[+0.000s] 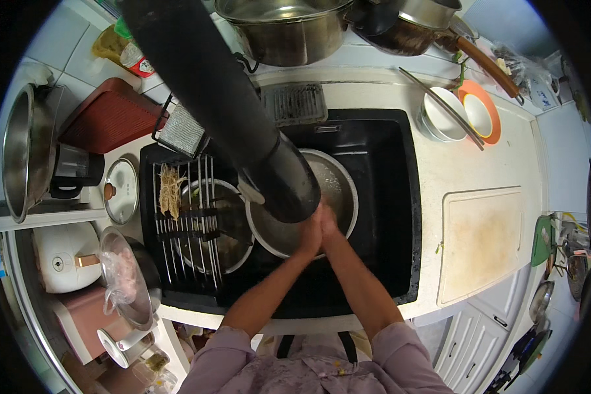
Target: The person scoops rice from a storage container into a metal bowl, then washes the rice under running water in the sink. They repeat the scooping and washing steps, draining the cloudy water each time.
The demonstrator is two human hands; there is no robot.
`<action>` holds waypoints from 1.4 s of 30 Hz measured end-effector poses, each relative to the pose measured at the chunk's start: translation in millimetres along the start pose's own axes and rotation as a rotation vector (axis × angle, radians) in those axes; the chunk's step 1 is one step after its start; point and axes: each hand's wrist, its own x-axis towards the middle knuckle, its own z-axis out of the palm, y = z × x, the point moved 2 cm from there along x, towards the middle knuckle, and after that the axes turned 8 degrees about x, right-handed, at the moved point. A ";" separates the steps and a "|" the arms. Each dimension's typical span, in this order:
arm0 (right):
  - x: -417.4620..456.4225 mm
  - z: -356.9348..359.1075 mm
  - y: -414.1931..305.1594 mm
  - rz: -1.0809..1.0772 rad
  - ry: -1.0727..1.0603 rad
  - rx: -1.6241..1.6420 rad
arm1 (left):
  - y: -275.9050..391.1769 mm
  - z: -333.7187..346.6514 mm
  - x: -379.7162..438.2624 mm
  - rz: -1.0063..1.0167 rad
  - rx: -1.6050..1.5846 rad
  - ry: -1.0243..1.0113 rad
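Observation:
My left hand (311,234) and my right hand (328,221) are pressed together over a round metal basin (344,170) in the black sink (386,207). A thick black faucet (290,184) reaches over the basin, and its end hides part of my fingers. Whether anything sits between my palms cannot be seen. Wet spots or bubbles show on the basin's inner wall. To the left, a metal roll-up rack (209,256) lies across the sink, carrying a dried loofah-like scrubber (170,192). Beneath that rack stands a second metal basin (241,246).
Right of the sink are a white cutting board (480,241), stacked bowls (443,115) and metal chopsticks (441,108). A large steel pot (290,42) stands behind. On the left are a glass lid (121,189), a red plastic basket (113,115) and a bowl (140,305) holding bagged meat (123,276).

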 end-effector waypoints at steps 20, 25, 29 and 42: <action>-30.2 13.0 -22.8 -0.328 0.021 -0.659 | -13.0 -56.1 70.5 0.241 0.686 0.052; 6.1 19.2 -26.3 -0.896 0.186 -1.366 | -154.4 -60.7 89.6 0.580 1.195 0.184; 37.1 16.1 -27.6 -1.016 0.202 -1.725 | -108.7 -76.7 54.2 0.526 1.190 -0.031; -4.2 4.6 -28.2 -0.754 -0.120 -2.211 | -26.5 -48.6 91.6 0.438 1.458 0.302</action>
